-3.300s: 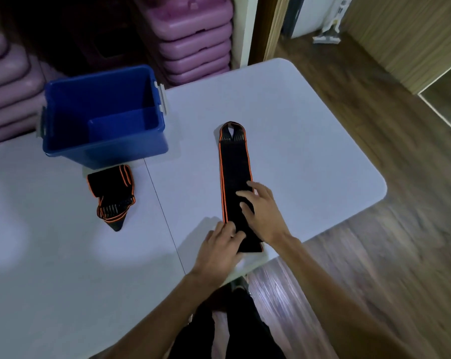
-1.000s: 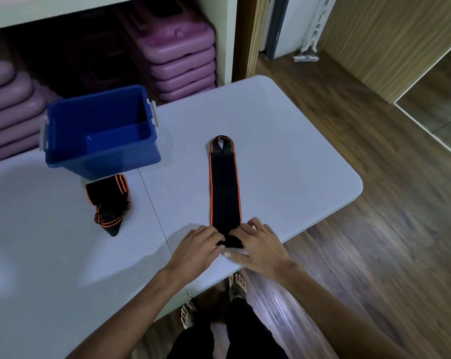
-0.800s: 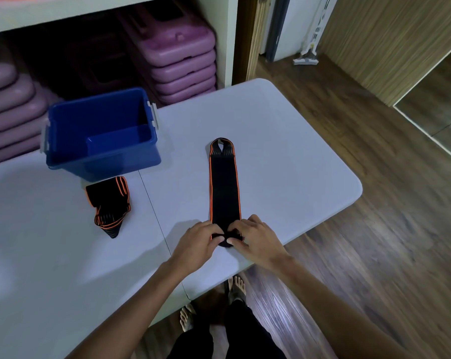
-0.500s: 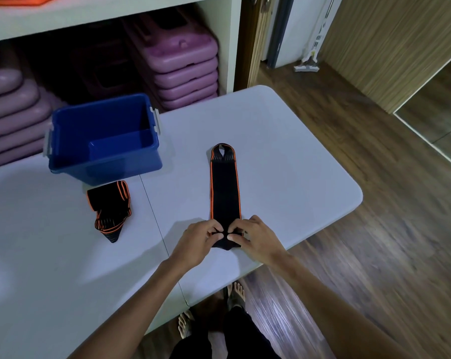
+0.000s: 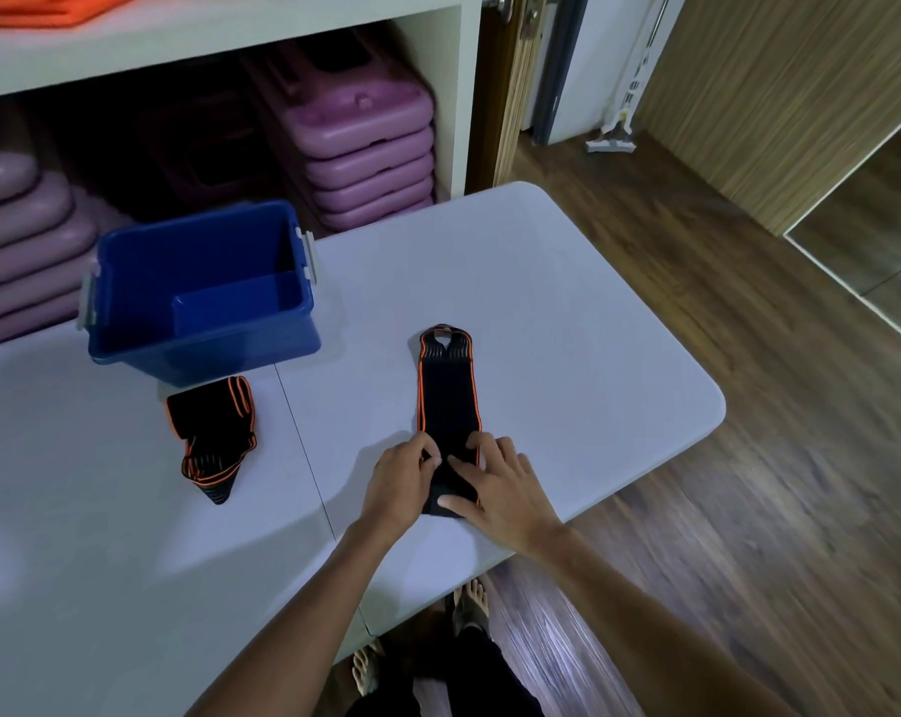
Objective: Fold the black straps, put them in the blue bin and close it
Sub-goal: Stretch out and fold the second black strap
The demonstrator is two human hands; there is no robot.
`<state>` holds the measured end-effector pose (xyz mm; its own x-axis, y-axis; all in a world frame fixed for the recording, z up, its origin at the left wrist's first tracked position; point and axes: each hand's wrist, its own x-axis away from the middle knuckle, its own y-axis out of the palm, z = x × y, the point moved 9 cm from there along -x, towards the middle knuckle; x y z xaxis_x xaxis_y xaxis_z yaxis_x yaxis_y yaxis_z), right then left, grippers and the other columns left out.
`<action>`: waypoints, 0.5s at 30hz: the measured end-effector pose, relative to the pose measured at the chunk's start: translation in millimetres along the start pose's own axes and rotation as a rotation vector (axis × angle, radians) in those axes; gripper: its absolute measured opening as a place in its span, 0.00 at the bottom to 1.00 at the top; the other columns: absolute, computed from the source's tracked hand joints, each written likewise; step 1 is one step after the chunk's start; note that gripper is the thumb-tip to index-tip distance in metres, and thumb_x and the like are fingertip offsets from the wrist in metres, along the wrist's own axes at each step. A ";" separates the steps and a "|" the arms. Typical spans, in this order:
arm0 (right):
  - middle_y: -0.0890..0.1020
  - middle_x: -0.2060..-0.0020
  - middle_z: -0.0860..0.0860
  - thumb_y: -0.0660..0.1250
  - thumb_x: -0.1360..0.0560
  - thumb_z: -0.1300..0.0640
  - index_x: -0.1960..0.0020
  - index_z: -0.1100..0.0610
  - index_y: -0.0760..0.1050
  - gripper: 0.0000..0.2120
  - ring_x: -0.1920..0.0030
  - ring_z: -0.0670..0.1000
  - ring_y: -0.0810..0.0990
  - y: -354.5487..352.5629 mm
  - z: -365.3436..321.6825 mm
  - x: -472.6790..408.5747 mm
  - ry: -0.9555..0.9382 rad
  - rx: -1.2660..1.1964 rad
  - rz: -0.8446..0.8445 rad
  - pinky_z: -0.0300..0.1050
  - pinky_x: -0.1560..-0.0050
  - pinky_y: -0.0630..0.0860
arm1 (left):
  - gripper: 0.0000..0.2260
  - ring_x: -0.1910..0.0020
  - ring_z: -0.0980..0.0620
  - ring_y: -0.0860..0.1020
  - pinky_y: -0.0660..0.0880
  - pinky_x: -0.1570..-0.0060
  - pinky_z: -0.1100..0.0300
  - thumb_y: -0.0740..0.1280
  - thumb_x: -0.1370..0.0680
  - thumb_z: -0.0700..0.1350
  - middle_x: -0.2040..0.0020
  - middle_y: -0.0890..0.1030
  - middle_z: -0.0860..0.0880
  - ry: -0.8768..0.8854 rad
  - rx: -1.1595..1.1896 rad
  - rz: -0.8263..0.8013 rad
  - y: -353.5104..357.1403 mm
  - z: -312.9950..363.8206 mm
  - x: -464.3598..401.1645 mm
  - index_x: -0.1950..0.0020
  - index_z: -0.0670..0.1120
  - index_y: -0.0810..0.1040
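A long black strap [image 5: 447, 390] with orange edges lies flat on the white table [image 5: 567, 354], its looped end pointing away from me. Its near end is folded over onto itself. My left hand [image 5: 402, 483] pinches the left edge of that fold with curled fingers. My right hand [image 5: 500, 489] presses on the fold with spread fingers, thumb at the near edge. A second black strap [image 5: 213, 434] lies folded near the blue bin [image 5: 200, 354], which stands open at the back left. No lid is in view.
Stacks of purple step platforms [image 5: 365, 147] fill the white shelf unit behind the table. The table's rounded right edge [image 5: 712, 411] drops to a wooden floor. My feet [image 5: 469, 602] show below the near edge. A mop base [image 5: 611, 142] rests by the doorway.
Both hands have rolled the strap's near end forward, away from me, so the flat part is shorter. The camera has tilted up. The other strap and the bin have not moved.
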<state>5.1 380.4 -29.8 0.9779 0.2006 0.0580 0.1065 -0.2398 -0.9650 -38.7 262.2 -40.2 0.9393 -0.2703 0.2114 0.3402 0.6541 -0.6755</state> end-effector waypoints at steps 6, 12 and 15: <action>0.78 0.51 0.49 0.52 0.26 0.37 0.40 0.53 0.80 0.28 0.55 0.53 0.78 8.2 -1.1 -1.8 0.013 0.030 0.010 0.47 0.64 0.79 | 0.02 0.52 0.49 0.70 0.76 0.57 0.54 0.63 0.21 0.41 0.50 0.71 0.50 0.085 -0.204 0.122 -1.1 4.2 12.8 0.53 0.48 0.74; 0.79 0.52 0.46 0.67 0.28 0.42 0.42 0.49 0.74 0.18 0.53 0.52 0.77 -1.3 -6.7 -1.5 0.006 -0.032 0.067 0.46 0.61 0.75 | 0.19 0.49 0.50 0.75 0.76 0.55 0.58 0.72 0.31 0.37 0.46 0.77 0.51 0.417 -0.559 0.078 3.1 6.9 34.8 0.41 0.48 0.76; 0.79 0.52 0.46 0.60 0.26 0.41 0.45 0.49 0.74 0.16 0.53 0.52 0.77 -1.7 -7.7 3.1 0.031 -0.051 0.071 0.45 0.61 0.76 | 0.20 0.42 0.51 0.75 0.76 0.49 0.57 0.63 0.25 0.48 0.39 0.76 0.50 0.434 -0.567 0.004 5.4 2.6 47.9 0.34 0.46 0.73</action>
<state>9.3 374.1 -26.0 0.9884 0.1522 -0.0019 0.0445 -0.3010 -0.9526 8.2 254.6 -31.8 0.7980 -0.6026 -0.0121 0.1509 0.2192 -0.9639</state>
